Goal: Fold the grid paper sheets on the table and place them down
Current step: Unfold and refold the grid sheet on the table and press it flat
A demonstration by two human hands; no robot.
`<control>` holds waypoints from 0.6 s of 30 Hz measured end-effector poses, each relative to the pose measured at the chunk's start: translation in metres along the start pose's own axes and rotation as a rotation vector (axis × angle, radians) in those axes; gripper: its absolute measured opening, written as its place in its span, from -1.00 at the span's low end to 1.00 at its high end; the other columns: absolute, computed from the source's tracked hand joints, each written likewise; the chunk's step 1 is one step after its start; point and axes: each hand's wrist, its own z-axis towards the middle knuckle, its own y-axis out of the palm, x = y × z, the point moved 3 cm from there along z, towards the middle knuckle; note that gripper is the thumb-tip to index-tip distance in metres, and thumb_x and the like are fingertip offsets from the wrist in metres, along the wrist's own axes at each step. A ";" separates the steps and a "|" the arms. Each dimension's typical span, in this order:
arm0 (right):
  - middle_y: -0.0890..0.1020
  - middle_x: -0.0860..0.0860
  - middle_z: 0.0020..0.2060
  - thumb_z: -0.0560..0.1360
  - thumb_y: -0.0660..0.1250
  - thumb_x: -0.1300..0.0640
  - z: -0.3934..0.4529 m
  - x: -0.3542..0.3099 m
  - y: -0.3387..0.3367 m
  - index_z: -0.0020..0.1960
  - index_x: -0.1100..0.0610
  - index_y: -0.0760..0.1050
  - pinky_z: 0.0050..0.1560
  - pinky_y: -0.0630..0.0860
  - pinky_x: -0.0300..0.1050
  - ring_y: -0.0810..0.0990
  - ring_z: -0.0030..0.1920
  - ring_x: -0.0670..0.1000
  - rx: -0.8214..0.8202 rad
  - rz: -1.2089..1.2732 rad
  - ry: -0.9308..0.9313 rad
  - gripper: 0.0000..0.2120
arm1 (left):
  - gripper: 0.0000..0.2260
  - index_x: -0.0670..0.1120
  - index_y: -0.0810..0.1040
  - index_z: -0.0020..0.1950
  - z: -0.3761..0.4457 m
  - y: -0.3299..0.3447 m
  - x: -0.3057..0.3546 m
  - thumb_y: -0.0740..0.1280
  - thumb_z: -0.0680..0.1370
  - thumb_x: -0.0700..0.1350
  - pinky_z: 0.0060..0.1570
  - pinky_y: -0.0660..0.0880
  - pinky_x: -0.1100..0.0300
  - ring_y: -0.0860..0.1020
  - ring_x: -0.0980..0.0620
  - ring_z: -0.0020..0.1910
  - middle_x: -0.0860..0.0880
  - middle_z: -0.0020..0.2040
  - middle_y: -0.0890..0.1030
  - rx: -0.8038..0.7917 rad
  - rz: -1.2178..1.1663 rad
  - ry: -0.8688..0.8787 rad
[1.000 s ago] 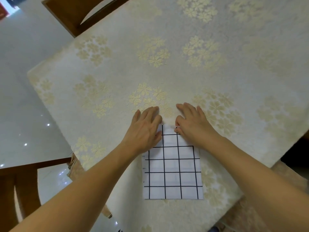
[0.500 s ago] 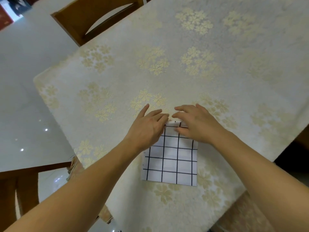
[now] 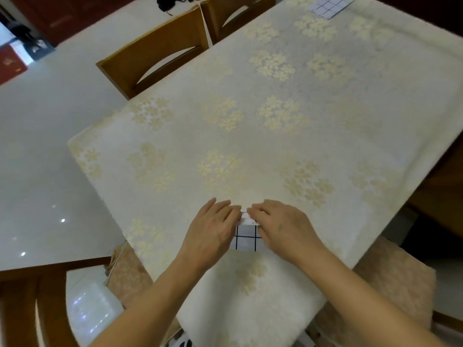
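Note:
A white grid paper sheet (image 3: 246,237) with black lines lies near the front edge of the table (image 3: 288,136). Only a small strip of it shows between my hands, with its far edge curled up white. My left hand (image 3: 213,229) rests on the sheet's left part, fingers pinching the far edge. My right hand (image 3: 280,226) covers the right part and grips the same edge. A second grid paper sheet (image 3: 329,6) lies flat at the table's far end.
A cream tablecloth with gold flower clusters covers the table. Wooden chairs (image 3: 155,58) stand along the left side, another chair (image 3: 32,304) at the lower left, and a cushioned seat (image 3: 390,279) at the lower right. The floor (image 3: 37,146) is glossy white.
The view has tilted up, showing more of the table. Both hands have drawn together over the sheet, and far less of the grid shows than before.

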 end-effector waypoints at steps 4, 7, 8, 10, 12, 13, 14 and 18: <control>0.65 0.05 0.16 0.38 0.47 0.22 -0.035 -0.012 0.042 0.22 0.08 0.59 -0.04 0.63 0.03 0.62 0.16 0.13 0.049 0.039 0.028 -0.59 | -0.82 -0.14 0.59 0.12 -0.025 0.021 0.006 0.34 0.53 -0.20 0.21 0.51 0.03 0.60 -0.10 0.09 -0.07 0.10 0.66 -0.024 -0.051 0.016; 0.57 0.09 0.30 0.42 0.45 0.22 -0.057 -0.016 0.072 0.29 0.07 0.54 0.27 0.51 0.10 0.52 0.33 0.17 -0.012 0.039 0.047 -0.56 | -0.72 -0.16 0.59 0.15 -0.040 0.042 0.007 0.43 0.45 -0.25 0.17 0.54 0.03 0.60 -0.12 0.12 -0.10 0.14 0.65 -0.112 -0.076 -0.016; 0.54 0.10 0.33 0.42 0.45 0.21 -0.064 -0.017 0.081 0.31 0.07 0.52 0.32 0.48 0.12 0.49 0.36 0.16 -0.036 0.046 0.059 -0.54 | -0.71 -0.17 0.59 0.15 -0.045 0.048 0.008 0.43 0.43 -0.27 0.13 0.56 0.03 0.60 -0.13 0.11 -0.12 0.14 0.64 -0.139 -0.091 -0.024; 0.49 0.12 0.38 0.45 0.43 0.21 -0.074 -0.018 0.094 0.36 0.07 0.49 0.37 0.42 0.14 0.43 0.42 0.16 -0.059 0.059 0.077 -0.51 | -0.74 -0.17 0.58 0.12 -0.054 0.055 0.012 0.41 0.43 -0.27 0.09 0.58 0.04 0.60 -0.14 0.12 -0.13 0.15 0.63 -0.179 -0.108 -0.025; 0.44 0.13 0.43 0.47 0.40 0.22 -0.082 -0.019 0.102 0.41 0.09 0.44 0.42 0.36 0.15 0.36 0.46 0.15 -0.065 0.075 0.082 -0.48 | -0.78 -0.16 0.56 0.09 -0.062 0.059 0.015 0.38 0.45 -0.26 0.13 0.55 0.04 0.57 -0.14 0.16 -0.14 0.19 0.61 -0.197 -0.109 -0.015; 0.41 0.14 0.45 0.47 0.38 0.22 -0.085 -0.020 0.104 0.43 0.09 0.42 0.43 0.34 0.16 0.33 0.48 0.15 -0.064 0.079 0.083 -0.47 | -0.81 -0.16 0.55 0.08 -0.065 0.060 0.016 0.36 0.47 -0.25 0.15 0.54 0.04 0.55 -0.14 0.19 -0.15 0.21 0.59 -0.202 -0.112 -0.014; 0.40 0.13 0.45 0.48 0.37 0.22 -0.087 -0.020 0.106 0.44 0.09 0.41 0.43 0.34 0.17 0.32 0.49 0.15 -0.061 0.080 0.086 -0.47 | -0.83 -0.16 0.55 0.07 -0.068 0.061 0.016 0.33 0.48 -0.24 0.17 0.52 0.04 0.54 -0.14 0.19 -0.15 0.22 0.58 -0.203 -0.116 -0.014; 0.46 0.12 0.41 0.54 0.28 0.16 -0.083 -0.019 0.103 0.40 0.10 0.45 0.41 0.37 0.17 0.35 0.47 0.14 -0.019 0.084 0.089 -0.58 | -0.80 -0.14 0.54 0.10 -0.065 0.057 0.015 0.28 0.52 -0.14 0.25 0.45 0.01 0.52 -0.13 0.19 -0.13 0.23 0.56 -0.172 -0.109 -0.009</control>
